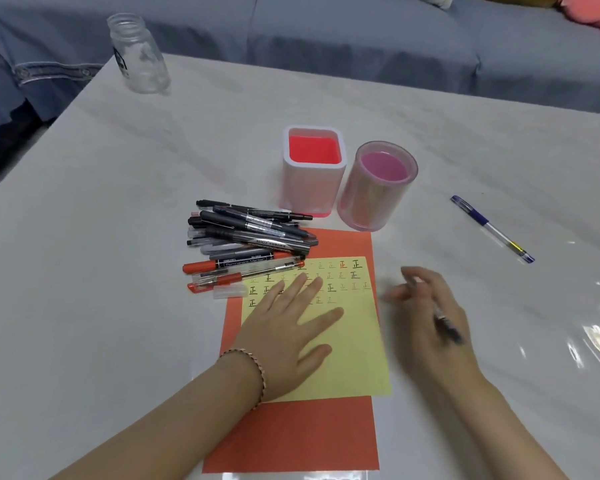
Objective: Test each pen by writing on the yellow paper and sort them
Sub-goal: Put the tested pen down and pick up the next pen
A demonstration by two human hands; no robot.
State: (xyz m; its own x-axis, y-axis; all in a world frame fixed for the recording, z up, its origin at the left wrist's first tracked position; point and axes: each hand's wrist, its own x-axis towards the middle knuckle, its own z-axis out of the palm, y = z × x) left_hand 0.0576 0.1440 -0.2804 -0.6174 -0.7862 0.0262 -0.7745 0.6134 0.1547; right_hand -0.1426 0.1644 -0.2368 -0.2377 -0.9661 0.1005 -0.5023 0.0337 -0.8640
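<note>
Dark pen [448, 328], lower right of centre: slim, stiff plastic barrel, light, probably a bit slick. Judged best taken near the grip section low on the barrel, pinched between thumb and two fingers, for writing control. No fragility concern beyond the tip.

Right hand [426, 313] has this pen. The barrel crosses the hand at a slant, with its dark end pointing toward the lower right. The hand is motion-blurred, so the exact pinch is unreadable. The outer fingers look loosely spread toward the left, just off the right edge of the yellow paper [354, 348]. The tip is not visibly on the paper.

Left hand [284, 327] lies flat, fingers straight and splayed, pressing on the yellow paper at centre frame. Its fingertips [314, 287] reach the rows of test marks along the sheet's upper part. The paper is thin and would slide easily without that hold. It lies on a larger orange sheet [302, 434].

Pile of pens and markers [250, 244], left of centre, overlaps the upper left corner of the orange sheet. The nearest red pen touches the yellow paper's top edge. A clear cap [227, 291] lies loose just beside the pile.

Square white holder [314, 171] and round pink holder [378, 188] stand side by side above the sheets. No pens are seen in either. One blue pen [492, 229] lies alone on the table [118, 202] at right, well apart from the rest. Glass jar [139, 55] at upper left.
</note>
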